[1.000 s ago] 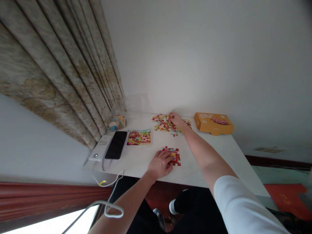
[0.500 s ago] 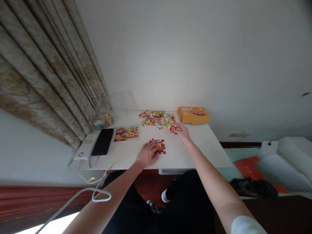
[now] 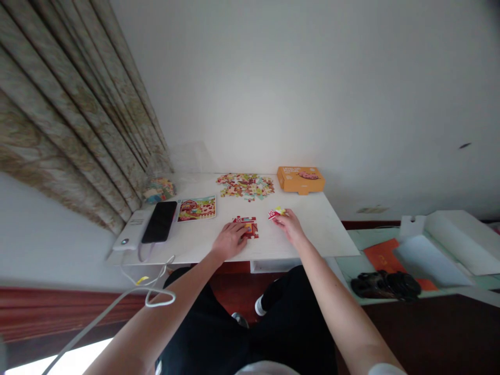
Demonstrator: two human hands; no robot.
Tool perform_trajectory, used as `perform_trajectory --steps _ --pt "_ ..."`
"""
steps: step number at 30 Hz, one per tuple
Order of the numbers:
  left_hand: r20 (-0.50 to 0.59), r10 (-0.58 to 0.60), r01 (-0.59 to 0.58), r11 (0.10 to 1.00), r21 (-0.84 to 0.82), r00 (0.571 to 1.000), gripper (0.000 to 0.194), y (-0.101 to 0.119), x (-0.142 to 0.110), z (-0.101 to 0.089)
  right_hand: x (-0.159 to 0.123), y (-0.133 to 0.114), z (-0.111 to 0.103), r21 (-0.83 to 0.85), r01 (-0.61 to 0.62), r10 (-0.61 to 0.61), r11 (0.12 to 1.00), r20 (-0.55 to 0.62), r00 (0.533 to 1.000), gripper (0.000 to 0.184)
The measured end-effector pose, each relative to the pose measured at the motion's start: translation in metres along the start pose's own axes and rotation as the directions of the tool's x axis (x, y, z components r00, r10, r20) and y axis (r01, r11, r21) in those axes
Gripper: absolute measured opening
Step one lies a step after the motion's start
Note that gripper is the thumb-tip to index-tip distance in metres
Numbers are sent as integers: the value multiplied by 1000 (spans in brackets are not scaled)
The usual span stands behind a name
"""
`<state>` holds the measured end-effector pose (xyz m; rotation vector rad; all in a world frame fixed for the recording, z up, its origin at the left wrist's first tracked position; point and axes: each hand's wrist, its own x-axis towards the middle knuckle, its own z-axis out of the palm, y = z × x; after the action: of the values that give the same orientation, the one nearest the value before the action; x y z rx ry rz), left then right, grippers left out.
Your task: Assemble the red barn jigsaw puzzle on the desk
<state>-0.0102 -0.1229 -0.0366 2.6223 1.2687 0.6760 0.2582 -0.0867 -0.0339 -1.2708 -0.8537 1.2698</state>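
Note:
My left hand [image 3: 230,240] lies on the white table [image 3: 308,224], its fingers touching the left edge of a small assembled jigsaw section [image 3: 247,227] in red and yellow. My right hand [image 3: 287,225] pinches a small red-and-yellow puzzle piece [image 3: 276,212] between its fingers, just right of that section. Beyond both hands lies a loose spread of multicoloured puzzle pieces [image 3: 245,186]. A farm picture card [image 3: 197,208] lies to the left of the section.
An orange cardboard box [image 3: 300,179] stands at the table's back edge. A black phone [image 3: 159,221] rests on a white power bank [image 3: 133,229] with a cable [image 3: 148,297] hanging down. A clear bag [image 3: 159,190] sits by the curtain [image 3: 78,125]. A red envelope [image 3: 380,255] lies low at right.
My right hand has moved from the loose pieces toward the assembled section, now with a piece in its fingers. The view has swung and levelled. My left hand stays at the section.

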Motion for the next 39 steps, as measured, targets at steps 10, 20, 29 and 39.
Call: perform_trajectory --steps 10,20,29,39 --pt "22 -3 2 1000 9 1000 32 -1 1 0 7 12 25 -342 139 -99 930 131 986 40" --pt "-3 -6 6 1000 -13 1000 33 1 1 -1 14 26 20 -735 361 -302 574 220 928 17" --pt "9 -3 3 1000 0 1000 33 1 1 -3 -3 24 24 -769 517 -450 375 337 827 19" --pt "-3 6 -6 1000 4 1000 33 3 0 -4 -29 14 31 -731 672 -338 119 607 720 27"
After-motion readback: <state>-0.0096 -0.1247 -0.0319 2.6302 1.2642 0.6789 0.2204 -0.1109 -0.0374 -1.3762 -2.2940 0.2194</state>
